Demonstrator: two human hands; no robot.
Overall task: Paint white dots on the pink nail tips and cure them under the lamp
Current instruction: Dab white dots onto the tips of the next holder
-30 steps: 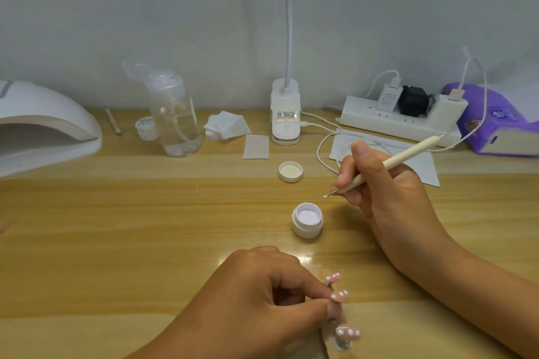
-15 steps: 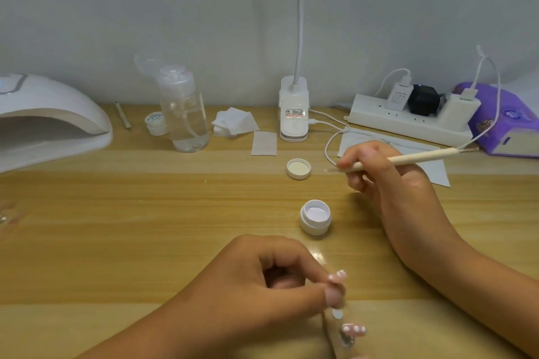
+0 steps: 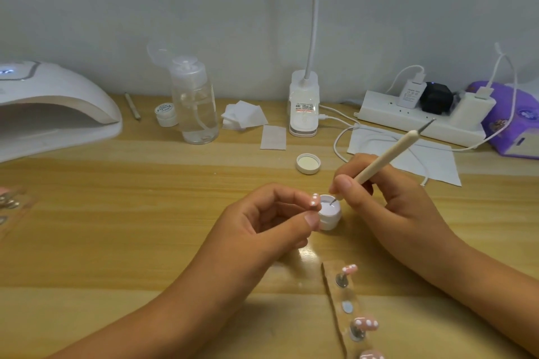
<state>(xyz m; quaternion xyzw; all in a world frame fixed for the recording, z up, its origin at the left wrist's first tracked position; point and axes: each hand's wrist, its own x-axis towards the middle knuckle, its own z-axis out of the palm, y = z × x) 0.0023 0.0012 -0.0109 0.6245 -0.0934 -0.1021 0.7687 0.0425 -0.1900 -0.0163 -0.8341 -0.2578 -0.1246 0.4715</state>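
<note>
I am looking down on a pale wooden table set against a plain grey-white wall. Along the back stand one white nail lamp at the left, one clear pump bottle, one clip-on desk lamp, one power strip with three plugs in it, and one purple tissue pack.

There are two small white jars. A closed jar sits beside the bottle, and an open jar sits mid-table, with its lid lying apart behind it.

The right hand grips one dotting tool like a pen, with its metal point down inside the open jar. The left hand has curled fingers, and its thumb and forefinger pinch one dotted pink nail tip just beside the jar's rim.

On the holder strip near the front edge I count three more dotted tips — the lowest cut off by the frame — and one bare mount between the first and second.
</note>
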